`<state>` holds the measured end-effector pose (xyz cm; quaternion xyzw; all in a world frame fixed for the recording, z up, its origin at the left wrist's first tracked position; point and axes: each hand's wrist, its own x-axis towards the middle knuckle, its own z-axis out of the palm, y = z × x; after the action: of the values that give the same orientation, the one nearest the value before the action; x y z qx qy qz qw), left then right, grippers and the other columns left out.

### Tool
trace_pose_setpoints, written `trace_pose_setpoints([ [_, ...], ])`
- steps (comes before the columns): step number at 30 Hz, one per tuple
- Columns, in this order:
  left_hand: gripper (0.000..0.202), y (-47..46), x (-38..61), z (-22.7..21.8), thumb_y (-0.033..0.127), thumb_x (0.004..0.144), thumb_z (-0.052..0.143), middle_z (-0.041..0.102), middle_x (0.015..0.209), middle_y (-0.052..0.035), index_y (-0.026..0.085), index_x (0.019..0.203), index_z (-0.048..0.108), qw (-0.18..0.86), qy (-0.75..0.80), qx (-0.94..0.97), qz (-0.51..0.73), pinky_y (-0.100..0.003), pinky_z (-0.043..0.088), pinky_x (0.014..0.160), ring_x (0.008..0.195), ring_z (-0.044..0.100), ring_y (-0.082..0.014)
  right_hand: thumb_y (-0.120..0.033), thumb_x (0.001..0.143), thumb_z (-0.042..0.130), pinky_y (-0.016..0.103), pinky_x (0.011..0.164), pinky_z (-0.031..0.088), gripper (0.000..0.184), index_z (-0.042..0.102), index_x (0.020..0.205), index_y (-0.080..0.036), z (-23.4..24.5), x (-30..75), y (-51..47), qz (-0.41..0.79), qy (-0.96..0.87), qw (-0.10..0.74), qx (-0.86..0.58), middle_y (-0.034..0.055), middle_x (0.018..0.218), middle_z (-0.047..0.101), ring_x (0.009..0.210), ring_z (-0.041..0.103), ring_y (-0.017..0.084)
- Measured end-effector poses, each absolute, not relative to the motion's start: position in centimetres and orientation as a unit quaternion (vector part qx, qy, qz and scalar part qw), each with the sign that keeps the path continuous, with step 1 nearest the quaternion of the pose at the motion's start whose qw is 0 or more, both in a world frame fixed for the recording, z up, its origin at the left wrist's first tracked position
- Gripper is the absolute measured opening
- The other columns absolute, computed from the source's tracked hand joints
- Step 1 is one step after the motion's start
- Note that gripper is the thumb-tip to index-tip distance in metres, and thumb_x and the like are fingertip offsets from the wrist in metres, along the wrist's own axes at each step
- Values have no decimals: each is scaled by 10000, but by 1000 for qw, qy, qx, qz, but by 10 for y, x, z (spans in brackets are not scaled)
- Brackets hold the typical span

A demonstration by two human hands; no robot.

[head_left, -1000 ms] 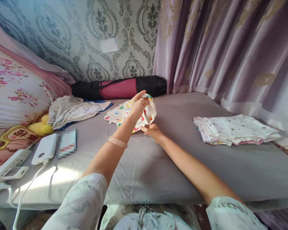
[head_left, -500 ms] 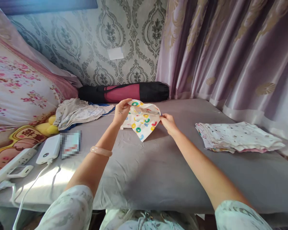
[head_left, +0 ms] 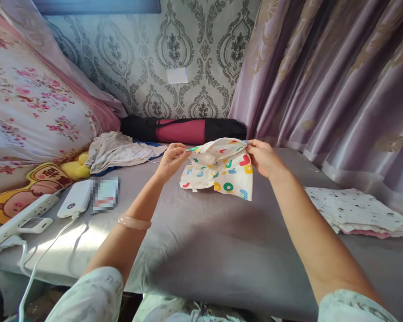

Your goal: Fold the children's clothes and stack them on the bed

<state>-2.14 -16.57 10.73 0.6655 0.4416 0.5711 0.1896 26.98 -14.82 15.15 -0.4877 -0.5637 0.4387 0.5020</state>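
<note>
A small white cloth garment [head_left: 233,176] with a colourful letter-like print is stretched between my hands above the grey bed. My left hand [head_left: 173,160] pinches its upper left edge, and a pale bangle circles that forearm. My right hand [head_left: 263,156] grips the upper right corner. The top edge sags open between them, showing some of the inside, while the lower part hangs down near the sheet. Its exact kind I cannot make out.
A stack of folded cloths [head_left: 359,210] lies at the right. Crumpled clothes [head_left: 116,154] and a yellow plush toy [head_left: 75,166] are at the left, near a white power bank [head_left: 74,199] and a power strip [head_left: 36,208]. A black and red rolled bag [head_left: 181,129] lies along the wall.
My hands have moved apart, the right one outward and up, spreading the printed garment wider. My view has turned slightly, shifting the folded stack rightward.
</note>
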Motion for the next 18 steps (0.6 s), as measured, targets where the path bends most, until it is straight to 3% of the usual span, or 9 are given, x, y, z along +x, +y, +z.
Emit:
trace_pose_setpoints([
  [2,284,-176,-22,118,467,791,699,641,989,-69,185,768,724,264,415,658,570,-245,464,758,936,575,-177,-261,819,643,295,610,559,80,629,854,-191,169,276,-159,467,-574,486,-466,32,727,690,648,671,165],
  [6,334,-199,-20,142,522,806,687,623,708,-12,189,774,685,409,389,577,589,-219,459,576,656,581,-127,-322,799,702,372,695,579,146,668,875,-203,196,299,-184,523,-619,405,-423,72,838,729,736,705,213],
  [12,276,-214,-23,160,478,821,695,629,629,-1,203,814,681,468,378,504,620,-240,504,527,607,636,-149,-384,710,784,347,688,582,259,713,909,-234,197,322,-190,566,-634,351,-393,80,912,749,761,707,223],
  [15,306,-201,-32,147,474,719,786,648,623,-10,189,757,682,500,410,504,573,-228,482,474,538,607,-134,-430,677,819,301,582,558,315,703,862,-203,184,317,-174,545,-657,296,-429,56,799,730,643,665,183],
  [18,344,-185,-40,126,441,602,862,670,646,-24,176,751,702,528,442,525,501,-217,460,451,502,581,-117,-459,681,801,249,528,503,337,688,809,-168,167,307,-161,494,-687,296,-443,28,730,694,586,605,135],
])
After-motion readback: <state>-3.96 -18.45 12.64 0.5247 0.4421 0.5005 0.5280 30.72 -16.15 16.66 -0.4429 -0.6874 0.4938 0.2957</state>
